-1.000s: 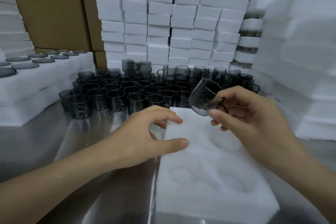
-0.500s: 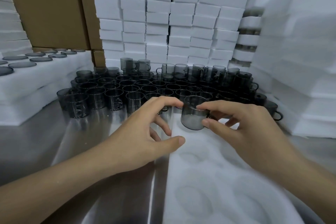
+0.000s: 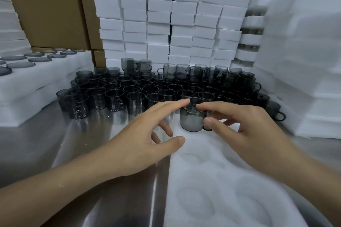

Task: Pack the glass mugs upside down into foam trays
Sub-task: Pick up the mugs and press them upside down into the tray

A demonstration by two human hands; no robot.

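A smoky grey glass mug [image 3: 191, 121] stands upside down at the far left corner of the white foam tray [image 3: 212, 180], which has round hollows in it. My right hand [image 3: 245, 131] holds the mug, index finger across its upturned base and thumb at the side by the handle. My left hand [image 3: 140, 140] is spread, its index fingertip touching the top of the mug and its thumb resting on the tray's left edge. Behind them, several loose mugs [image 3: 132, 88] stand upright in a dense cluster on the metal table [image 3: 55, 143].
Stacks of white foam blocks [image 3: 175, 24] wall off the back. More foam stacks [image 3: 304, 79] rise on the right. On the left lie foam trays [image 3: 36, 77] filled with upturned mugs, with cardboard boxes [image 3: 48, 9] behind them.
My right hand has turned the mug over and lowered it from above the tray onto the tray's far left corner. My left index finger has reached forward onto the mug's top.
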